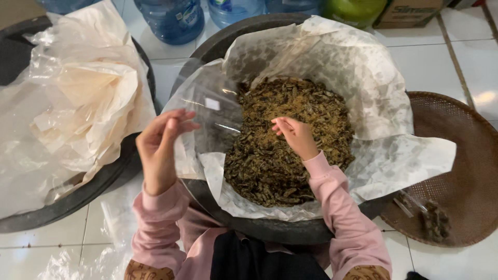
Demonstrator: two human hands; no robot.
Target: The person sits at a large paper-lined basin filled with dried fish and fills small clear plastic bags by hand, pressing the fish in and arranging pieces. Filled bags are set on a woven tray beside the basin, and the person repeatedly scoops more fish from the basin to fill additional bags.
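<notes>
Nearest the person, the left hand (160, 150) pinches a clear bag (207, 111) open at its mouth; it should stay taut and close. Beyond, the right hand (295, 136) pinches dried flakes (288, 140) heaped inside the paper-lined basin (270, 228); small, firm pinches would spill least.

Two black basins (290, 233) (78, 199), one woven tray (467, 155), two hands (158, 148) (296, 136).

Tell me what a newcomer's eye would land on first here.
First, the heap of dark dried flakes filling the paper-lined black basin at centre, where the right hand pinches into it. Beside it the left hand holds up a clear plastic bag; a brown woven tray lies at right.
</notes>
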